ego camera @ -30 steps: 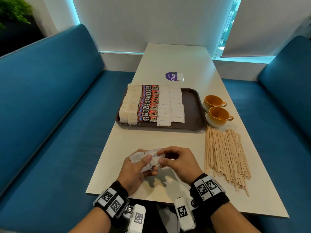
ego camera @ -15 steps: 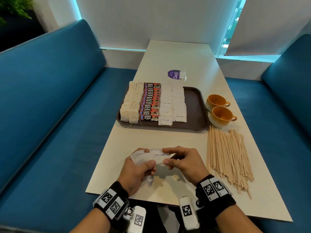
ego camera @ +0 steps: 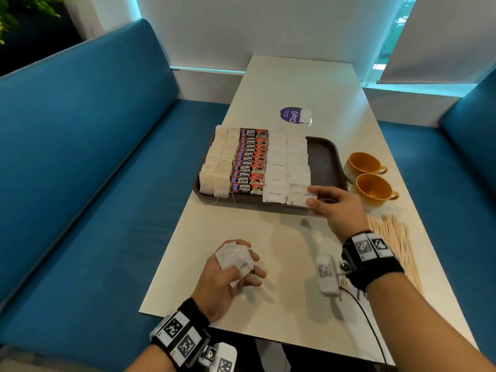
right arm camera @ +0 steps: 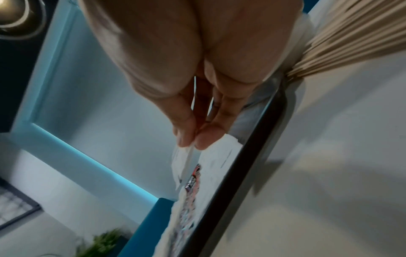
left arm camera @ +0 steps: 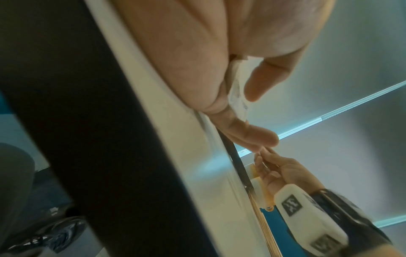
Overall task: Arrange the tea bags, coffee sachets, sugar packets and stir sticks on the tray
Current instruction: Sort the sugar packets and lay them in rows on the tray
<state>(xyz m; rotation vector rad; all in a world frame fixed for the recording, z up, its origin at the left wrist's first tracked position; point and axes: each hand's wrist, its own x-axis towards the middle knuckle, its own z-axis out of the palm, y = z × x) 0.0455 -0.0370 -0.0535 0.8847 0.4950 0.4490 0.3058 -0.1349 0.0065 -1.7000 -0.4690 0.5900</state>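
Pinched between thumb and fingertips of the right hand (ego camera: pixel 336 208), one white sugar packet (ego camera: pixel 308 193) hangs over the near right corner of the brown tray (ego camera: pixel 323 157), just above the nearest packet of the right-hand sugar row (ego camera: pixel 298 167). Back toward the table's near edge, the left hand (ego camera: pixel 230 272) curls its fingers round a small bunch of spare sugar packets (ego camera: pixel 234 257). Left of the pinch lie a second sugar row (ego camera: pixel 276 167), then the red coffee sachets (ego camera: pixel 251 162) and two rows of tea bags (ego camera: pixel 218 162). Right of it is a bare strip of tray, beyond that two orange cups (ego camera: pixel 373 187), and behind the wrist the loose stir sticks (ego camera: pixel 394 242) on the table (ego camera: pixel 281 264).

Half a second earlier both hands were together near the table edge, working a packet between them; since then the right one has carried it out to the tray while the left stayed back with the rest.
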